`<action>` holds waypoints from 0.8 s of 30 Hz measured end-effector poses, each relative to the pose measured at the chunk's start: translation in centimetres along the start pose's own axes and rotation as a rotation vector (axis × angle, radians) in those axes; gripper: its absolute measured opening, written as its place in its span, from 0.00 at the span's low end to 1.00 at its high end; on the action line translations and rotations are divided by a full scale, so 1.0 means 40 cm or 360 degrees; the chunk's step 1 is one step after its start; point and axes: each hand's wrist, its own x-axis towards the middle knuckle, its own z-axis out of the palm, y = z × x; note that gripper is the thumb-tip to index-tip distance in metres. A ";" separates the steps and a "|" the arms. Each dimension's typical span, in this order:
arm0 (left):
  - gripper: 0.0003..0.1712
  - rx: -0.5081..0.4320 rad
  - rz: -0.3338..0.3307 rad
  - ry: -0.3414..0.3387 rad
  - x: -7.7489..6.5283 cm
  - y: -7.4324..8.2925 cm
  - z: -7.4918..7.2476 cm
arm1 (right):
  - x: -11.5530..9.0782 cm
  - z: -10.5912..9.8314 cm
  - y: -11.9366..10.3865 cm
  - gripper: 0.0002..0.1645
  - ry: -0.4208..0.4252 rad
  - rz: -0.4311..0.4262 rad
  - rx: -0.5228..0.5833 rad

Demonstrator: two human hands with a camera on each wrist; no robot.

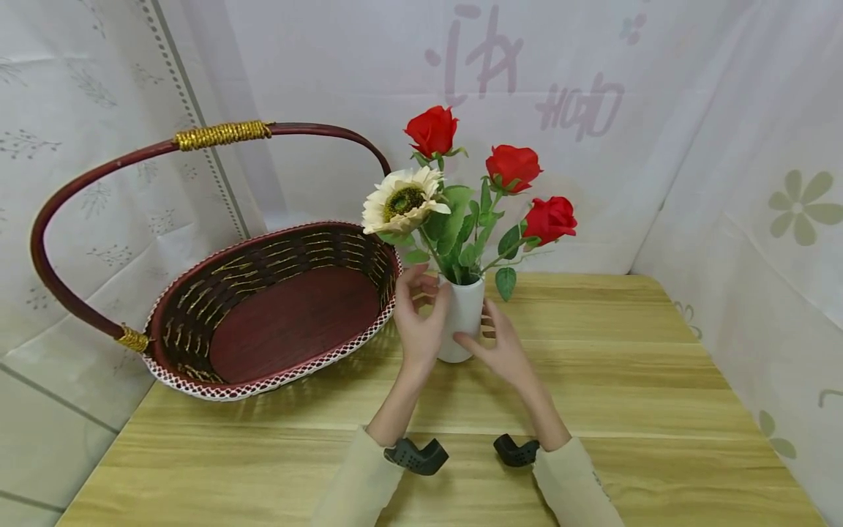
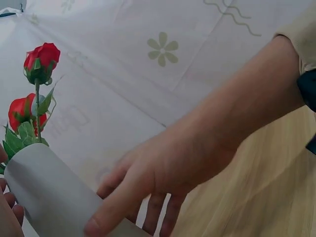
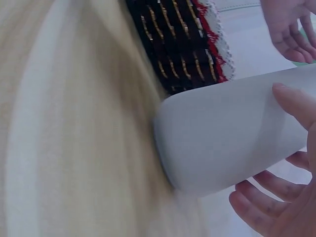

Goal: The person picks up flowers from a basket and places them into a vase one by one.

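Observation:
A smooth white vase (image 1: 460, 322) stands on the table, holding a cream sunflower (image 1: 403, 203) and three red roses (image 1: 515, 167) on leafy green stems. My left hand (image 1: 420, 322) is at the vase's upper left side, thumb by the rim and fingers loosely bent behind; whether it presses the vase is hard to tell. Lower down on the other side, my right hand (image 1: 503, 344) holds the vase (image 3: 232, 133), its thumb (image 3: 294, 101) across the front and its fingers curved round the far side. The right wrist view shows the vase's base near the tabletop.
A dark red woven basket (image 1: 296, 377) with a tall arched handle (image 1: 224, 135) stands to the left, close beside the vase. The wooden table (image 1: 632, 410) reaches back to patterned white cloth (image 1: 593, 66) hanging behind and at the sides. Both wrists wear black devices (image 1: 418, 457).

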 end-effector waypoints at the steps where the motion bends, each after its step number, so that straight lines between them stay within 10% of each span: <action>1: 0.22 -0.0002 -0.0006 -0.0004 -0.001 0.000 -0.001 | 0.000 -0.003 -0.003 0.47 -0.0001 0.0004 -0.0007; 11: 0.21 0.0029 -0.0063 -0.0086 -0.007 0.013 -0.013 | 0.007 -0.040 -0.017 0.46 -0.0069 -0.0085 -0.0017; 19: 0.18 0.0025 -0.0129 -0.0166 -0.009 0.100 -0.023 | 0.001 -0.061 -0.038 0.48 -0.0052 -0.0031 -0.0074; 24: 0.19 0.0028 -0.0175 -0.0202 -0.015 0.067 -0.033 | -0.004 -0.069 -0.041 0.45 -0.0005 -0.0065 -0.0061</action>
